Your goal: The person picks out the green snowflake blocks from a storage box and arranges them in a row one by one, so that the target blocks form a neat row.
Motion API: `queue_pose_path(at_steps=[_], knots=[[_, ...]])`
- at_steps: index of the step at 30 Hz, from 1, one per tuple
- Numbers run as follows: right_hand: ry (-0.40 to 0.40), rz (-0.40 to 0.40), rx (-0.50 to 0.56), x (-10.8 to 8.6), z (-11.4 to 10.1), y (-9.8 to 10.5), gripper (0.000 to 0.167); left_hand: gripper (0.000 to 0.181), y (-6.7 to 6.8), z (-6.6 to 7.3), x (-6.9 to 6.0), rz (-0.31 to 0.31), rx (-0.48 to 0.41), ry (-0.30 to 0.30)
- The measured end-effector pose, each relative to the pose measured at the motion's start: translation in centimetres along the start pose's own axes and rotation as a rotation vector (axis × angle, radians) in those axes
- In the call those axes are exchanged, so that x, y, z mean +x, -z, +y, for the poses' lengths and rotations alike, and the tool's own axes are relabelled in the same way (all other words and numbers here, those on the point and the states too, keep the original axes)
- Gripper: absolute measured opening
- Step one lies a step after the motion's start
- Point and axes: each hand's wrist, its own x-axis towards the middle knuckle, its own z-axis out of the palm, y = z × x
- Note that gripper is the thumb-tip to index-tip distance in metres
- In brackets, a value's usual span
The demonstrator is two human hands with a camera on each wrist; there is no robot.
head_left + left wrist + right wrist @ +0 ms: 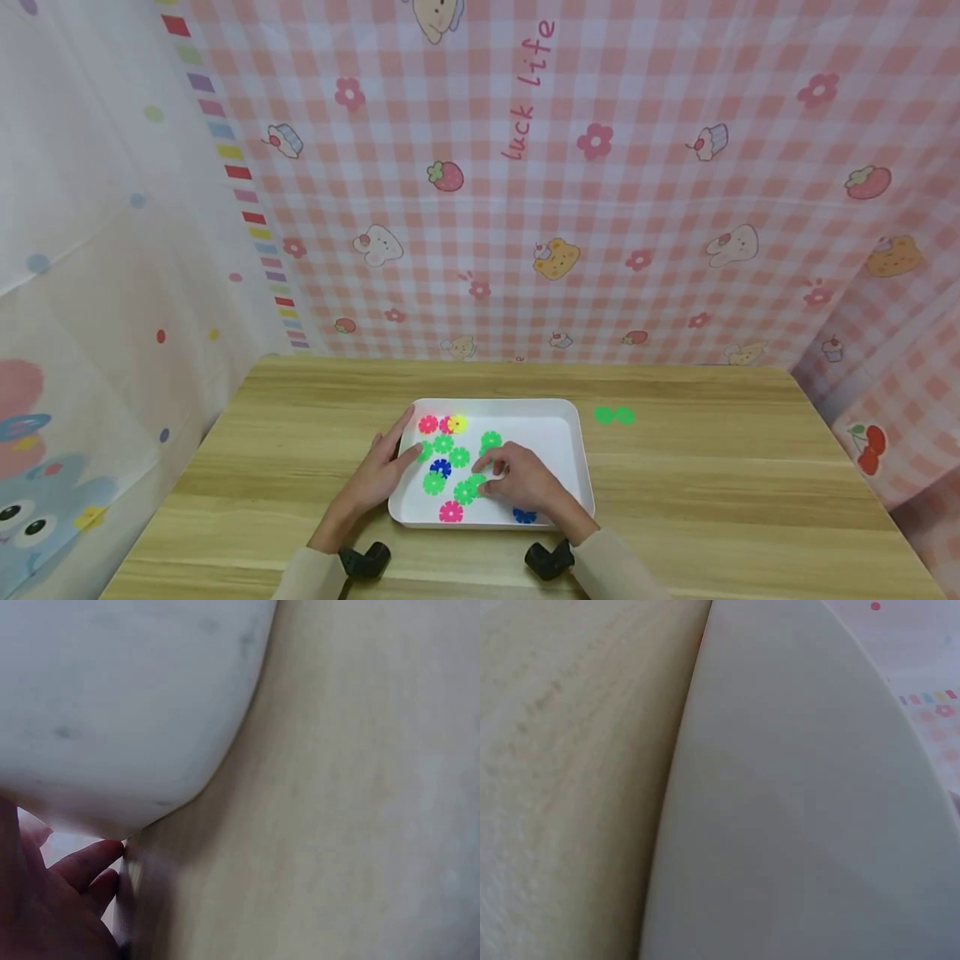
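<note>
A white tray (558, 408) holds several flat notched plastic discs, shaped like snowflakes. My left hand (375, 475) holds the tray's left edge in the head view, its thumb over the rim by a green disc (425, 452) and the other fingers along the outside. In the left wrist view its fingers (90, 862) touch the tray's outer wall. Over the tray, my right hand (521, 479) is bent above overlapping green discs (464, 492). Thumb and forefinger stand apart there, with no disc visibly between them. The right wrist view shows mainly the tray's outer wall (780, 787).
Two green discs (614, 415) lie side by side on the wooden table (712, 483), right of the tray. Inside the tray are pink discs (451, 512), a yellow disc (457, 424) and dark blue discs (525, 517). A checked cloth (637, 208) hangs behind the table.
</note>
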Motion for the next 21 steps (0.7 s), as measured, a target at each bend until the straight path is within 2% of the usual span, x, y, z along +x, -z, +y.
queue_pose_path(at_steps=[7, 21], knots=[[0.009, 0.015, -0.003, -0.09, 0.1, -0.13, 0.016, 0.064, -0.03, -0.03, 0.01, 0.004, 0.0, 0.017], [0.077, 0.056, 0.075, -0.11, 0.36, -0.09, 0.013, 0.064, 0.05, -0.02, -0.12, 0.0, -0.007, 0.018]])
